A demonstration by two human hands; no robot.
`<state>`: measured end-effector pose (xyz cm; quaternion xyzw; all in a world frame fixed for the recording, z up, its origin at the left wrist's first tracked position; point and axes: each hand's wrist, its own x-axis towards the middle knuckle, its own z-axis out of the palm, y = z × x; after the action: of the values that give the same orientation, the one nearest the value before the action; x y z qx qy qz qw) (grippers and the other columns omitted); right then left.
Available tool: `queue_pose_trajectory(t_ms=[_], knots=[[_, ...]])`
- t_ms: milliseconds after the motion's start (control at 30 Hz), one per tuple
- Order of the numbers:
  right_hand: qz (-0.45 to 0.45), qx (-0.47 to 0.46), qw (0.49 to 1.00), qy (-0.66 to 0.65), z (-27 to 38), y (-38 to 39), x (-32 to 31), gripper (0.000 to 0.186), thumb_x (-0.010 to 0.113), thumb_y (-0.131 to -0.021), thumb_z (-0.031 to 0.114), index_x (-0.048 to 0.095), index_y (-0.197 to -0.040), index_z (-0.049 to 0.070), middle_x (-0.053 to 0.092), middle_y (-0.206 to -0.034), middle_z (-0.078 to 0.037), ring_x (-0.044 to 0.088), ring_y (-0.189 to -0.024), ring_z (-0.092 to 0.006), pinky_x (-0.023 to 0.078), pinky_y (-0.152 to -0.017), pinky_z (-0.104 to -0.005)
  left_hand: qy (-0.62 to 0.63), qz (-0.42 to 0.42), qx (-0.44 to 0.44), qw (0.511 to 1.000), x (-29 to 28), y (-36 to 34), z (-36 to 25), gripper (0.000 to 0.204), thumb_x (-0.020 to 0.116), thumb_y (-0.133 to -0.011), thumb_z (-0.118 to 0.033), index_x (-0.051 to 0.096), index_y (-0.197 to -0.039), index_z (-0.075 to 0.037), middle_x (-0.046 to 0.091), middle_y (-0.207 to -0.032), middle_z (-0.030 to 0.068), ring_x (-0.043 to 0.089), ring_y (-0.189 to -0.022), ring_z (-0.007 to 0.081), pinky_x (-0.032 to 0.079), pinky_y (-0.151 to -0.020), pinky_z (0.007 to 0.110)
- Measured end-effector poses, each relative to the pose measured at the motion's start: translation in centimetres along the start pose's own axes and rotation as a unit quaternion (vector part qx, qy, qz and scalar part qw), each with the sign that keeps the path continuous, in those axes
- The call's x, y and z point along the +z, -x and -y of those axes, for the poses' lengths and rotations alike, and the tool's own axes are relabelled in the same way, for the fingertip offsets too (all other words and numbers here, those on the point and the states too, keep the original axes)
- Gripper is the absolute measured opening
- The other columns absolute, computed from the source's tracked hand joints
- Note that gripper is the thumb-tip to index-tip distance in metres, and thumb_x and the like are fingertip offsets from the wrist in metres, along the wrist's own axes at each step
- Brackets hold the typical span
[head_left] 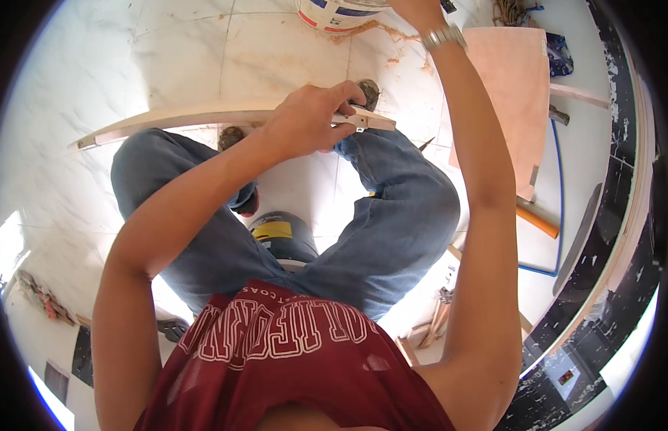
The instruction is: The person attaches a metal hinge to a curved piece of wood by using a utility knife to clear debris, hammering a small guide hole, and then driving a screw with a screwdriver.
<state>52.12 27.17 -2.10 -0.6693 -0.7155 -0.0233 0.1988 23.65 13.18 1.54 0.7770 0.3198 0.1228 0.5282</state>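
While the long wooden panel (183, 115) lies along the knees of the blue jeans (398, 208), narrow edge toward the viewer, the left hand (316, 118) grips that edge, thumb and fingers closed beside a small metal hinge (360, 123). Right hand (418, 13) — at the upper border near a white bucket (323, 18), partly cut off; grasp cannot be told. Panel, by judgement: stiff, moderately light, awkwardly long — best held by both edges, clear of the hinge.

Right hand (420, 11) cropped at fingers, bucket (334, 16) cut off
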Motion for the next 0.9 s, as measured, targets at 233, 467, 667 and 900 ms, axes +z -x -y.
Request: queue_pose_trajectory(t_ms=[233, 467, 667, 900], knots=[[0.242, 0.123, 0.936, -0.223, 9.5, 14.5, -10.9, 0.014, 0.073, -0.091, 0.013, 0.077, -0.103, 0.007, 0.075, -0.082, -0.01, 0.071, -0.072, -0.0193, 0.054, -0.068, -0.0315, -0.031, -0.054, 0.117, 0.991, 1.1, -0.2, 1.4, 0.023, 0.078, -0.082, -0.012, 0.071, -0.103, -0.007, 0.076, -0.094, 0.0113, 0.072, -0.079, 0.0303, 0.057, -0.075, 0.039], [0.257, 0.114, 0.929, -0.241, 10.1, 17.4, -11.4, 0.014, 0.076, -0.087, 0.014, 0.078, -0.1, 0.01, 0.074, -0.086, -0.011, 0.068, -0.077, -0.0261, 0.053, -0.073, -0.0359, -0.044, -0.05, 0.145, 0.987, 1.0, -0.2, 0.8, 0.01, 0.076, -0.082, -0.011, 0.077, -0.088, -0.003, 0.073, -0.086, 0.0102, 0.071, -0.076, 0.0287, 0.055, -0.072, 0.038], [0.272, 0.12, 0.924, -0.24, 10.6, 17.6, -11.5, 0.015, 0.075, -0.088, 0.012, 0.077, -0.102, 0.008, 0.073, -0.088, -0.01, 0.069, -0.079, -0.0255, 0.053, -0.075, -0.0357, -0.058, -0.047, 0.145, 0.987, 1.1, -0.3, 1.2, 0.012, 0.076, -0.082, -0.011, 0.077, -0.091, -0.003, 0.072, -0.086, 0.0108, 0.07, -0.071, 0.0278, 0.055, -0.068, 0.037], [0.257, 0.027, 0.954, -0.149, 11.5, 17.8, -11.3, 0.018, 0.072, -0.085, 0.006, 0.075, -0.103, 0.009, 0.073, -0.097, -0.007, 0.07, -0.084, -0.0307, 0.055, -0.074, -0.0393, -0.042, -0.043, 0.115, 0.991, 1.3, -0.4, 1.2, 0.013, 0.078, -0.081, -0.021, 0.076, -0.085, -0.008, 0.073, -0.081, 0.0086, 0.069, -0.076, 0.0314, 0.055, -0.071, 0.043]])
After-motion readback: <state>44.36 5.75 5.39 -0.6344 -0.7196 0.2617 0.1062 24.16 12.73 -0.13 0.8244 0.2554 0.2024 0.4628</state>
